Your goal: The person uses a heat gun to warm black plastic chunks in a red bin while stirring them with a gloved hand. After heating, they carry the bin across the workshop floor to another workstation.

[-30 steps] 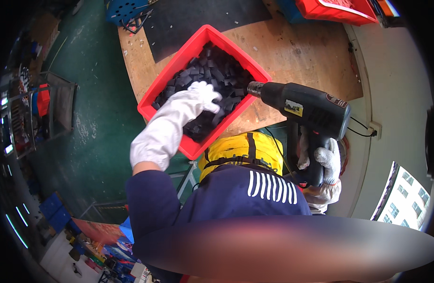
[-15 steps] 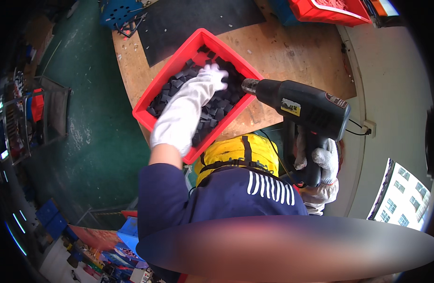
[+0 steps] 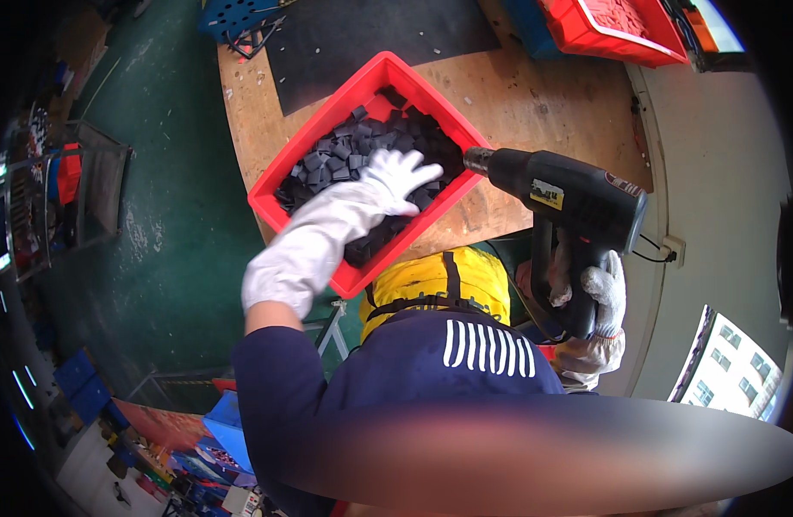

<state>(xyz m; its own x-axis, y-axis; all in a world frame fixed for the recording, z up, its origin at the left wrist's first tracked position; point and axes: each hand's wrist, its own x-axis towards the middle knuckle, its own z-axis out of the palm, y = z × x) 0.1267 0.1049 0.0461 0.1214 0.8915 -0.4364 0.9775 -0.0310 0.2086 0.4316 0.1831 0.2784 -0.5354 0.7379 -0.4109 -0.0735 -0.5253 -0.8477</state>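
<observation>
My left hand (image 3: 398, 179), in a white glove with a long white sleeve cover, lies over small dark grey square pieces (image 3: 327, 157) with its fingers spread. These pieces are heaped in a red plastic bin (image 3: 286, 162); the glove and forearm hide part of the heap. At the right, my gloved right hand (image 3: 605, 297) is wrapped round the handle of a black heat gun (image 3: 569, 194). The gun's metal nozzle points left, at the bin's right rim, close above it.
The bin rests on a wooden table (image 3: 577, 112) with a black mat (image 3: 370, 39) at the back. Another red bin (image 3: 577, 34) holds reddish pieces at the far right. A wall socket (image 3: 674, 250) with a plugged cord is on the right, and a green floor (image 3: 189, 189) on the left.
My left hand has shifted slightly down in the bin, and its fingers have spread wider. The heat gun stays in my right hand, its nozzle still at the bin's right rim.
</observation>
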